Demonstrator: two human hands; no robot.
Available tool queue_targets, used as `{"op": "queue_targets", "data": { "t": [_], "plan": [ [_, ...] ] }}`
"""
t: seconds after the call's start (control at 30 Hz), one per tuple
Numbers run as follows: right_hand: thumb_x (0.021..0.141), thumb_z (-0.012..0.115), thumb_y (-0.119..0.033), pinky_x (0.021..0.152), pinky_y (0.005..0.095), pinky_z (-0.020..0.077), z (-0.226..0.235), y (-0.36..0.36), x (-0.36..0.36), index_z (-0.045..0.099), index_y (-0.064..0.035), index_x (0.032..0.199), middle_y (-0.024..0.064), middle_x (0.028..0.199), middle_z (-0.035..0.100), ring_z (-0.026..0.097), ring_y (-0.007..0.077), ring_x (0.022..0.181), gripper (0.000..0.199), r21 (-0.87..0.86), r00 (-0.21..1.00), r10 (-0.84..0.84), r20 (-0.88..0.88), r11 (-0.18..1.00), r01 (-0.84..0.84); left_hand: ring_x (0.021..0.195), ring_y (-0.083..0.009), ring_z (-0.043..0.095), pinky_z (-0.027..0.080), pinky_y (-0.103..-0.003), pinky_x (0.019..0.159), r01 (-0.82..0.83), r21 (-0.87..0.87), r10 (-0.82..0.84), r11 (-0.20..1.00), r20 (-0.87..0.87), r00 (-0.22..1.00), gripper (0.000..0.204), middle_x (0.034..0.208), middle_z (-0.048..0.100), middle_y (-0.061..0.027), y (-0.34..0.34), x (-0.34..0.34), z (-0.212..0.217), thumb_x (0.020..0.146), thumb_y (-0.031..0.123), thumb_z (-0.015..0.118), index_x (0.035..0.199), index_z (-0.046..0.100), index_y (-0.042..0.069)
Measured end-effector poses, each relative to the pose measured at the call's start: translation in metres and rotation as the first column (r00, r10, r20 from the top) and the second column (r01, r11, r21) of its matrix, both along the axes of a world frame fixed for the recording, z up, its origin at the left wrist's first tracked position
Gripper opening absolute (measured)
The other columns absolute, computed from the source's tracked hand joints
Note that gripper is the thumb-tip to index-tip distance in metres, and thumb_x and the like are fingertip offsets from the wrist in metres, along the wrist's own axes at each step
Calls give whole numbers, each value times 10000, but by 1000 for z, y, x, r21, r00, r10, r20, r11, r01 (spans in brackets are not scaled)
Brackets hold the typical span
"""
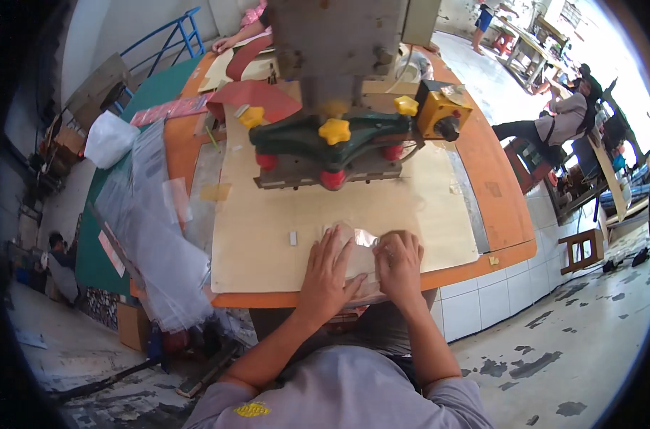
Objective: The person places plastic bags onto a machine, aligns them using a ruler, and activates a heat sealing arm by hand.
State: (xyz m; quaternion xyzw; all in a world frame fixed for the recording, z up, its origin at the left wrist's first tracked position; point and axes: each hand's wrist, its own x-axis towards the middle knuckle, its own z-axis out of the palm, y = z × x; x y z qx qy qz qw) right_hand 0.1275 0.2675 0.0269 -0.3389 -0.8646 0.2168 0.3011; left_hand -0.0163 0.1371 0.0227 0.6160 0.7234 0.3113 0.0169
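Your grey shirt point(339, 397) with a small yellow mark fills the bottom of the frame, and both forearms go up from it to the middle. Your left hand point(326, 275) lies flat with the fingers spread on a clear, shiny plastic sheet point(360, 250) at the near edge of the pale beige work board point(267, 243). Your right hand point(400, 263) is just beside it on the same sheet, with the fingers bent and the tips pressing down; whether they pinch the film, I cannot tell. The sheet is between and under both hands, slightly over the table edge.

On the left of the frame, a long pile of clear plastic bags point(149, 236) hangs over the orange table edge point(514, 250). Above it, in the upper left, is a white crumpled bag point(109, 139) and a flat pink strip-shaped package point(171, 109). A small white rectangular label point(293, 238) lies on the board, near your left hand.

Directly behind your hands, in the upper middle, stands a grey press machine with a green arm and yellow and red knobs point(335, 139); it blocks the far part of the table. A yellow control box point(443, 111) is at its right. On the right, a person sits in grey clothes point(564, 118), well apart from you.
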Motion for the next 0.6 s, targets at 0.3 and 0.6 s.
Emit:
{"op": "queue_targets", "data": {
  "t": [0.3, 0.6],
  "plan": [
    [1122, 600, -123, 674, 260, 491, 79, 79, 85, 622, -1, 1169, 41, 985, 643, 558, 97, 786, 133, 72, 634, -508, -584, 745, 663, 1464, -479, 476, 409, -567, 1188, -62, 168, 53, 984, 61, 997, 744, 1627, 438, -276, -77, -14, 42, 908, 228, 812, 1533, 468, 19],
    [1069, 568, -111, 890, 512, 531, 132, 435, 71, 578, -69, 1346, 221, 1168, 619, 653, 418, 1027, 280, 378, 869, -440, -226, 783, 494, 874, -323, 743, 568, -451, 829, -363, 69, 363, 929, 14, 932, 213, 936, 776, -131, -175, -132, 118, 919, 130, 765, 1109, 765, 34]
  ]
}}
